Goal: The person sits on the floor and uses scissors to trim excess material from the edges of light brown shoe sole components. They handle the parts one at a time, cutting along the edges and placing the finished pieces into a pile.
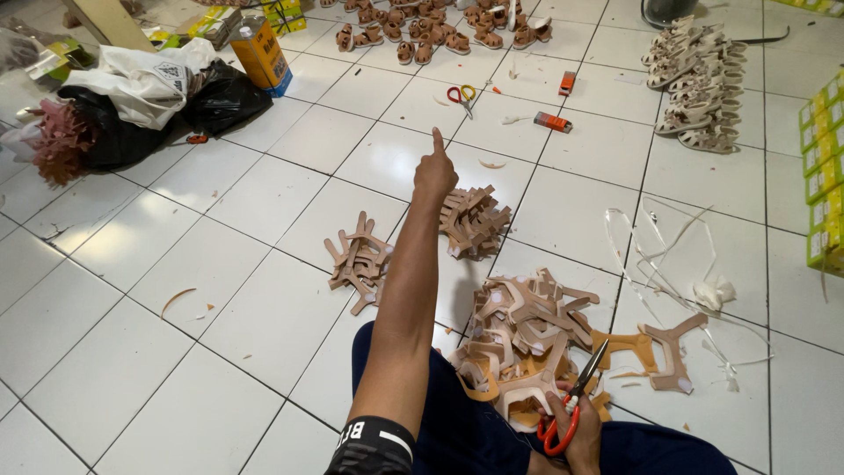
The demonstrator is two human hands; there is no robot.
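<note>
Your left hand [435, 171] is stretched out over the tiled floor [264, 211], index finger pointing, holding nothing. Your right hand [576, 431] grips red-handled scissors [573, 400] beside the heap of tan leather pieces [527, 325] by your knee.

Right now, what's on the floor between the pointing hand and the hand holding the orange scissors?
In the head view, between the left hand and the right hand with the orange scissors, lie two heaps of tan cut-out strap pieces: a small stack and a big pile.
</note>
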